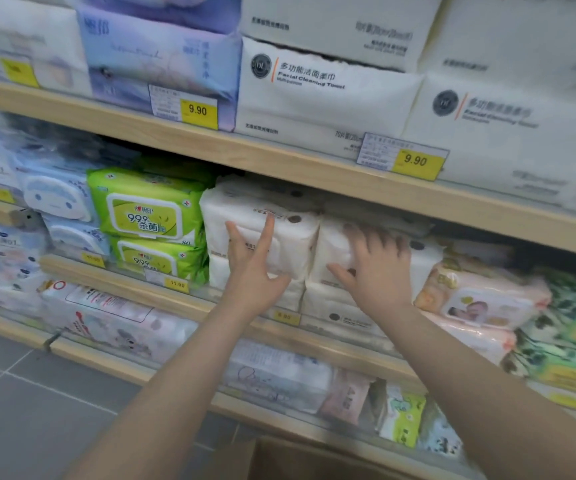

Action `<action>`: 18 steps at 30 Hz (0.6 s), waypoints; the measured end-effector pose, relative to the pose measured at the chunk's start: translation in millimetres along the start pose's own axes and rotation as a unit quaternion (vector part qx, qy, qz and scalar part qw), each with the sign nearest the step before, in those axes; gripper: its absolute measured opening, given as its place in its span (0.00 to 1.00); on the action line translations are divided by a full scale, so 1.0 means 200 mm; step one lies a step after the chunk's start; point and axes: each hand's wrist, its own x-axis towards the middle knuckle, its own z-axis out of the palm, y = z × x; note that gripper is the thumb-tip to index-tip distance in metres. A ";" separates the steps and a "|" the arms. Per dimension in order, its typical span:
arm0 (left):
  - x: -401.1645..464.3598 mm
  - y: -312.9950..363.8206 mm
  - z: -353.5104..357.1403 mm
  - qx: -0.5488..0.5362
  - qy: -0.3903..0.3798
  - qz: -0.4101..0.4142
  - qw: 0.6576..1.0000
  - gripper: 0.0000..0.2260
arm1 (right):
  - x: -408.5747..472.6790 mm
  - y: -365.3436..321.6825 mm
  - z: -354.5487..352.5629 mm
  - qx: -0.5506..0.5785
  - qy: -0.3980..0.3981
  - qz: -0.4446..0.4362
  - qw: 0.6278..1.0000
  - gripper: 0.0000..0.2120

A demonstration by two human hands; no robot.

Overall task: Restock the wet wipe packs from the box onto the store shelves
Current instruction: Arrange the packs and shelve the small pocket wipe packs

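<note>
Wooden store shelves [272, 157] face us; our left hand [251, 268] and right hand [376, 271], fingers spread flat, press white wipe packs [293, 237] right of the green packs [148, 216]. We should push evenly, squaring fronts.

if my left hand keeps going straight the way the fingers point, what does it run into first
Probably the white wipe pack on the middle shelf: your left hand already lies open against its front, fingers angled up and inward. How firmly it touches is unclear.
</note>
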 end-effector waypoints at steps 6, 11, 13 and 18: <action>0.03 0.00 0.03 0.001 0.016 -0.024 1.000 0.41 | 0.05 -0.01 0.02 -0.002 -0.039 0.009 0.999 0.27; 0.01 -0.11 -0.16 -0.091 0.154 0.006 0.984 0.32 | 0.10 -0.15 -0.06 0.068 -0.070 0.022 0.995 0.30; 0.03 -0.20 -0.31 -0.111 0.193 -0.037 0.974 0.31 | 0.15 -0.34 -0.10 0.107 -0.061 -0.020 0.992 0.27; 0.05 -0.51 -0.64 -0.095 0.239 -0.111 0.960 0.37 | 0.40 -0.92 -0.08 0.150 -0.058 -0.181 0.970 0.27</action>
